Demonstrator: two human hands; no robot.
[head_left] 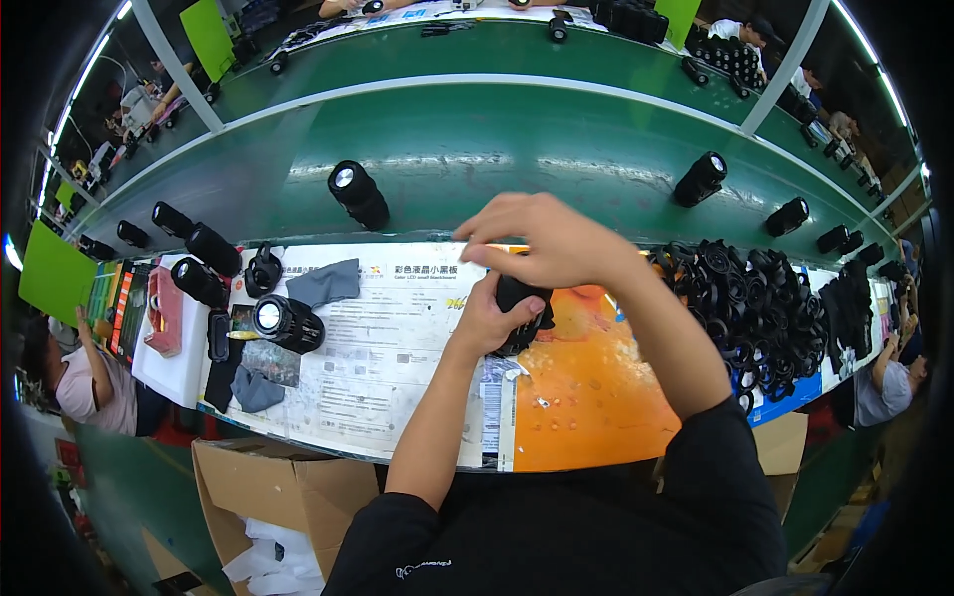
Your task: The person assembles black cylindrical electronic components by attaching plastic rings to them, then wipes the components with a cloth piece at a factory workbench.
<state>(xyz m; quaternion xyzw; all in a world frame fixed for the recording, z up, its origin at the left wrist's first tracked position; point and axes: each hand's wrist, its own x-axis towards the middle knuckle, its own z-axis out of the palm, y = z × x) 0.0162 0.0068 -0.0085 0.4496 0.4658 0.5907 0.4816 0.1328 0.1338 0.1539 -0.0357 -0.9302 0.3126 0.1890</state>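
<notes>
My left hand (pixel 487 320) is closed round a black cylindrical speaker (pixel 515 298) at the middle of the bench, its thumb lying across the near side. Just above it, my right hand (pixel 537 233) is stretched out to the left, fingers and thumb apart, and hides part of the speaker's top. Left of my hands, another black speaker (pixel 288 324) with a silver disc on its end stands on the white printed sheet (pixel 388 397). Under and beside the held speaker lies an orange sheet (pixel 586 407).
To the right is a heap of black rings and straps (pixel 745 318). Grey cloths (pixel 326 284), more speakers and a pink tray (pixel 163 313) lie at the left. Speakers stand on the green conveyor (pixel 537 149) beyond. A cardboard box (pixel 288 497) sits below the bench edge. Other people work around.
</notes>
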